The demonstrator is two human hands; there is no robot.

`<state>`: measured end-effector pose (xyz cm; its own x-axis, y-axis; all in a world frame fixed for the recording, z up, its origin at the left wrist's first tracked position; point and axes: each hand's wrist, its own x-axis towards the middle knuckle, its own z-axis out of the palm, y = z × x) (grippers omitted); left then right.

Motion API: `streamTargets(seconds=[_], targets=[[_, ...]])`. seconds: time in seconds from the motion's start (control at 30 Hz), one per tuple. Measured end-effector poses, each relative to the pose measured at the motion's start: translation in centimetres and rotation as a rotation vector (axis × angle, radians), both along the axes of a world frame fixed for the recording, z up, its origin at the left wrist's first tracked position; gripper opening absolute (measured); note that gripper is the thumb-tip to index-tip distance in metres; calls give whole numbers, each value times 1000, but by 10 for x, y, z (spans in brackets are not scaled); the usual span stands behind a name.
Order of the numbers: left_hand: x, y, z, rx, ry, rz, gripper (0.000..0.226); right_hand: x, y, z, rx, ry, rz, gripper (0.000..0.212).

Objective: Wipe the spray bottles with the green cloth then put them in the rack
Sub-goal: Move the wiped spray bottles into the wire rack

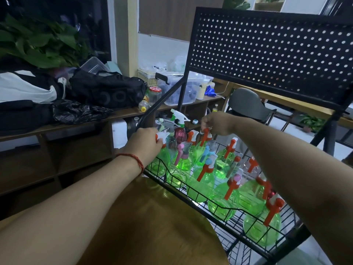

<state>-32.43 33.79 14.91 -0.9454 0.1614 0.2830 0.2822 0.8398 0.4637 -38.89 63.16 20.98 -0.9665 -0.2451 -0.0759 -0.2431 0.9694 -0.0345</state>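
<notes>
A black wire rack basket point(232, 209) holds several green spray bottles with orange and white trigger heads, plus a dark red one point(180, 133) at the far end. My left hand point(147, 143) grips the white and orange head of a green bottle point(162, 157) at the basket's far left corner. My right hand point(215, 123) pinches the orange head of another bottle point(206, 135) in the back row. Both bottles stand inside the basket. No green cloth is in view.
A black perforated panel point(271, 52) rises above the basket. A round wooden table point(149, 226) lies under my arms. To the left, a brown shelf unit point(57, 150) carries black bags point(107, 88), a plastic box point(179, 88) and a leafy plant point(38, 43).
</notes>
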Motion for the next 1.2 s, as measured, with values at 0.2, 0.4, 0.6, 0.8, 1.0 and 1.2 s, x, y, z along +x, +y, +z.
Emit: streamTargets(seconds=[0.2, 0.4, 0.6, 0.8, 1.0, 1.2], targets=[[-2, 3, -3, 0, 4, 16, 23, 3, 1, 1, -12, -12, -28, 40], [-3, 3, -5, -2, 22, 17, 24, 1, 6, -1, -38, -53, -33, 49], [-4, -1, -11, 33, 28, 12, 27, -10, -43, 32, -201, 96, 72, 49], [-4, 0, -6, 42, -26, 21, 36, -28, -113, 18, -54, -1, 189, 53], [-8, 4, -10, 51, -3, -18, 23, -50, -121, 4, -50, 30, 199, 22], [-13, 4, -14, 36, 18, -43, 20, -52, -112, 5, -36, -10, 235, 20]])
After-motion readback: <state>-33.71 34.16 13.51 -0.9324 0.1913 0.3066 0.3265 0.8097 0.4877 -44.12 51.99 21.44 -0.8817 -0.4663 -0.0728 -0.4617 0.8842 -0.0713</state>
